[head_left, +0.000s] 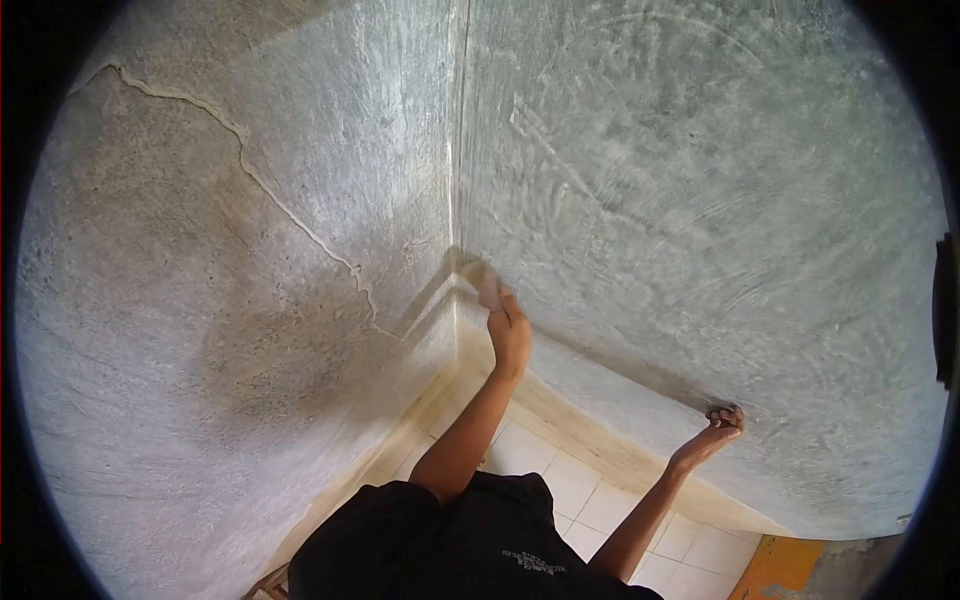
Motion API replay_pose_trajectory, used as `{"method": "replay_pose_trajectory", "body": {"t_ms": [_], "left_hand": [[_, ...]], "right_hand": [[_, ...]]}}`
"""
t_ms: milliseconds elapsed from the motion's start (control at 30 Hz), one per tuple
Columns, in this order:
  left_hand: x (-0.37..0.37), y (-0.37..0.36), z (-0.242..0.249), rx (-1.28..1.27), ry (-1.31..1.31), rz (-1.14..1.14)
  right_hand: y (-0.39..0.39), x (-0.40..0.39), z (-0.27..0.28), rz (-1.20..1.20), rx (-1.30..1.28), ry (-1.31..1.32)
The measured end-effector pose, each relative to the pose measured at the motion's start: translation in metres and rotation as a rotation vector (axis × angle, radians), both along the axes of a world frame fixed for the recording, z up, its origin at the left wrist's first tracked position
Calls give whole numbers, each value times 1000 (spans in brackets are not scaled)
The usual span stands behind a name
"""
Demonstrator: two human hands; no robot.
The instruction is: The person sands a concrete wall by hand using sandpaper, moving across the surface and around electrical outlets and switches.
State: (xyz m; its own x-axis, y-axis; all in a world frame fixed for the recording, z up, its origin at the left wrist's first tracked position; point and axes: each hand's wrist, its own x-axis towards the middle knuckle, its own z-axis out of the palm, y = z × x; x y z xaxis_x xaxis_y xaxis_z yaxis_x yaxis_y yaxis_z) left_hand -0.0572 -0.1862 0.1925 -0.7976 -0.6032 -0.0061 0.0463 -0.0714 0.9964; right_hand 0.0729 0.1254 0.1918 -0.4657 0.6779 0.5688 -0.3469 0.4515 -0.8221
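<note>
My left hand (511,338) is raised to the corner where two plastered walls meet. Its fingers are closed on a thin, flat reddish-brown piece (489,290), held close to the right-hand wall (640,200); the piece is slightly blurred. Lower down and farther right, my right hand (727,425) is at the same wall with its fingers curled in. Whether anything lies inside those fingers I cannot make out. Swirling scuff marks cover the grey-green plaster.
The left wall (200,330) carries a long raised, crack-like line (290,213) and dark stains. Below are a yellowish band along the wall base (600,425) and white floor tiles (572,478). An orange panel (780,568) is at lower right, a dark object (945,310) at the right edge.
</note>
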Motion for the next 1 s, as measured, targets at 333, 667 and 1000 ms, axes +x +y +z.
{"method": "replay_pose_trajectory", "body": {"t_ms": [333, 667, 1000], "left_hand": [[-9, 14, -37, -63, 199, -18], [7, 17, -60, 55, 187, -327], [-13, -8, 32, 292, 87, -201]], "right_hand": [[11, 11, -1, 125, -22, -63], [5, 14, 1, 123, -18, -79], [-6, 27, -3, 107, -96, -99]]}}
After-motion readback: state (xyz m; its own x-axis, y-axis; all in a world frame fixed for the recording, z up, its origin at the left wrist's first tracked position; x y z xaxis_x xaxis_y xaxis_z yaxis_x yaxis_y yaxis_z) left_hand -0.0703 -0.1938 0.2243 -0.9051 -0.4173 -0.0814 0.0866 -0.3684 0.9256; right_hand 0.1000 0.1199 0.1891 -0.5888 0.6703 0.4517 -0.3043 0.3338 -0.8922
